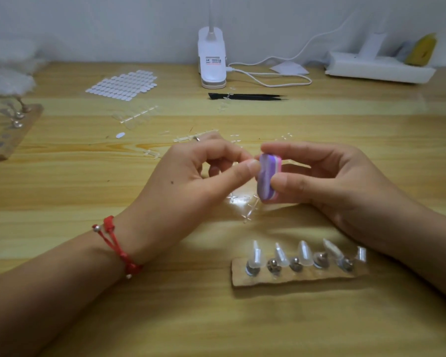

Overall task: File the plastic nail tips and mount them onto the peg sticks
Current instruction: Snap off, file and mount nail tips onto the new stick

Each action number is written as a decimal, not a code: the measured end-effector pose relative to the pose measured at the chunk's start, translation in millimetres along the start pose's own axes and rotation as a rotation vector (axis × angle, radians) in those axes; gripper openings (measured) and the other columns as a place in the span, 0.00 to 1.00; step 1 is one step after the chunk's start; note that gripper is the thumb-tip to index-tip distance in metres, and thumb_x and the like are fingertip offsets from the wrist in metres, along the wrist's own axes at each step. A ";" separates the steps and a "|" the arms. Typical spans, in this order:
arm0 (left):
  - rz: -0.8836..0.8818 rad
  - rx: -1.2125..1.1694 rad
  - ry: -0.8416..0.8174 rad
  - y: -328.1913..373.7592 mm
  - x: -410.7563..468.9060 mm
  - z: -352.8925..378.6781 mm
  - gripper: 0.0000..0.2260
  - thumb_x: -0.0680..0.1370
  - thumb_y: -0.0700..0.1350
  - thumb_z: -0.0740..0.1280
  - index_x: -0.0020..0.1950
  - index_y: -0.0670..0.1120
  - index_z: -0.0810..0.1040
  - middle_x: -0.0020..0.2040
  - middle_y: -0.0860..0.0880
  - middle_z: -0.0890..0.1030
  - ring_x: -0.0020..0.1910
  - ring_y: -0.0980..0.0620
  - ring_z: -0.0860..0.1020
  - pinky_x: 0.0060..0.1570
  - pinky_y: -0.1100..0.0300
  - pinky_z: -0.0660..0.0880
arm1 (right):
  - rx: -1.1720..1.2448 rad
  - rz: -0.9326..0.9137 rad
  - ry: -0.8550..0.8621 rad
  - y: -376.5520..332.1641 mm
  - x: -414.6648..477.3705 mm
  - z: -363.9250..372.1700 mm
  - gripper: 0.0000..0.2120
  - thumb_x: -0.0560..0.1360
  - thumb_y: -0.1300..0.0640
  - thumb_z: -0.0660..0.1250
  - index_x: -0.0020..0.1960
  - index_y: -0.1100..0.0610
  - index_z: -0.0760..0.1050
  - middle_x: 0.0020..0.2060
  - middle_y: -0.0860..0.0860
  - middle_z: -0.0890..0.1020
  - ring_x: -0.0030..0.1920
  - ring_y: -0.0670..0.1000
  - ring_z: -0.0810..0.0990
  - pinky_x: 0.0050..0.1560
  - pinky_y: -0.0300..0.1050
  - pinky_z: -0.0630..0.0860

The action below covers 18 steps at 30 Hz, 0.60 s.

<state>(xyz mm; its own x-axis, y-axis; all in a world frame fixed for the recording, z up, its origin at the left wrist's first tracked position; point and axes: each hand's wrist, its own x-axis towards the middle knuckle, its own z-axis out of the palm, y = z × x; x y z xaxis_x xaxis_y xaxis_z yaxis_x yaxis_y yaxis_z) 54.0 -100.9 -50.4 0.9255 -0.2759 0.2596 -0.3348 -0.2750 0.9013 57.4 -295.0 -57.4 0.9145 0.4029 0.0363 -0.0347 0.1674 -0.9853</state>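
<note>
Nearest to you, a wooden strip [268,280] is lying flat on the table [345,325], carrying a row of five peg sticks [295,264], each one wearing a clear mounted tip [304,252]. Just beyond it, your left hand [191,181], with a red cord bracelet [116,247] at the wrist, is pinching thumb against forefinger on a small nail tip [252,161] that is mostly hidden, the other fingers curling under. Your right hand [332,181] is gripping a purple and pink buffer block [266,176] between thumb and fingers, holding it upright with its purple face touching the left fingertips. Clear plastic offcuts [245,204] are lying under and beyond both hands. Farther off, black tweezers [245,96] are resting near a sheet of white oval stickers [122,85], and a white clip lamp [212,57] is standing at the wall. A second wooden strip [9,135] is sitting far left, blurred.
</note>
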 end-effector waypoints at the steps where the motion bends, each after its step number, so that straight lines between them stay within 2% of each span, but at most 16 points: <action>1: 0.001 -0.006 0.004 0.3 0.0 0.2 0.06 0.70 0.49 0.69 0.40 0.48 0.82 0.38 0.41 0.73 0.30 0.61 0.67 0.34 0.67 0.68 | 0.009 -0.004 0.002 0.4 0.4 -0.7 0.19 0.62 0.57 0.76 0.52 0.50 0.85 0.46 0.54 0.86 0.44 0.50 0.85 0.45 0.42 0.81; 4: 0.016 0.008 -0.056 2.9 -1.8 2.8 0.05 0.70 0.48 0.69 0.39 0.48 0.81 0.36 0.44 0.72 0.29 0.61 0.67 0.33 0.74 0.64 | 0.097 -0.028 0.059 0.8 2.9 -2.2 0.18 0.61 0.58 0.75 0.51 0.54 0.85 0.47 0.53 0.86 0.44 0.51 0.85 0.44 0.42 0.81; 6: 0.024 0.026 -0.051 3.2 -2.1 2.8 0.05 0.71 0.48 0.69 0.39 0.48 0.81 0.35 0.45 0.72 0.29 0.61 0.67 0.33 0.74 0.63 | 0.060 -0.020 0.038 0.7 1.5 -1.9 0.18 0.61 0.58 0.76 0.52 0.52 0.85 0.47 0.54 0.86 0.44 0.51 0.85 0.45 0.42 0.81; 8: 0.036 0.040 -0.003 2.2 -1.0 0.7 0.06 0.71 0.48 0.68 0.40 0.47 0.82 0.36 0.41 0.73 0.30 0.61 0.67 0.34 0.73 0.64 | 0.003 -0.006 -0.012 0.9 -0.5 -0.4 0.19 0.61 0.57 0.76 0.52 0.50 0.85 0.46 0.55 0.86 0.44 0.51 0.85 0.45 0.41 0.81; 10: 0.031 0.026 0.011 2.6 -0.7 0.2 0.07 0.70 0.50 0.68 0.40 0.47 0.82 0.37 0.40 0.74 0.31 0.61 0.67 0.35 0.73 0.64 | 0.026 -0.019 0.015 1.3 0.4 -0.4 0.18 0.61 0.57 0.76 0.51 0.51 0.85 0.46 0.54 0.86 0.43 0.50 0.85 0.44 0.41 0.81; 13: 0.038 0.011 -0.053 4.8 -2.2 2.8 0.07 0.69 0.49 0.68 0.39 0.46 0.81 0.35 0.46 0.72 0.30 0.61 0.67 0.34 0.74 0.63 | 0.062 -0.047 0.054 1.0 0.7 -0.7 0.17 0.60 0.58 0.76 0.50 0.53 0.85 0.47 0.53 0.86 0.44 0.51 0.85 0.44 0.42 0.81; 16: 0.046 0.022 -0.014 5.1 -1.8 1.5 0.07 0.70 0.50 0.68 0.39 0.48 0.81 0.38 0.39 0.74 0.30 0.61 0.67 0.35 0.73 0.63 | -0.076 -0.047 -0.035 -0.5 -3.0 2.7 0.17 0.61 0.59 0.78 0.49 0.50 0.85 0.43 0.56 0.86 0.42 0.51 0.86 0.43 0.40 0.81; 18: 0.039 0.007 0.017 5.1 -0.9 -0.1 0.06 0.70 0.50 0.67 0.39 0.48 0.81 0.40 0.37 0.75 0.31 0.60 0.67 0.35 0.71 0.63 | -0.064 -0.064 -0.014 -0.1 -2.6 3.0 0.16 0.60 0.59 0.78 0.47 0.51 0.85 0.42 0.55 0.86 0.41 0.51 0.85 0.42 0.41 0.81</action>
<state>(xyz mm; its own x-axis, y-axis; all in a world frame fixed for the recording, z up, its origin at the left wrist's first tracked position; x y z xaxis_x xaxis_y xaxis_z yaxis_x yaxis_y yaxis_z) 51.5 -102.0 -45.9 0.9144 -0.2707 0.3009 -0.3723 -0.2711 0.8876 53.8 -293.4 -56.9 0.9082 0.4062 0.1010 0.0494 0.1356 -0.9895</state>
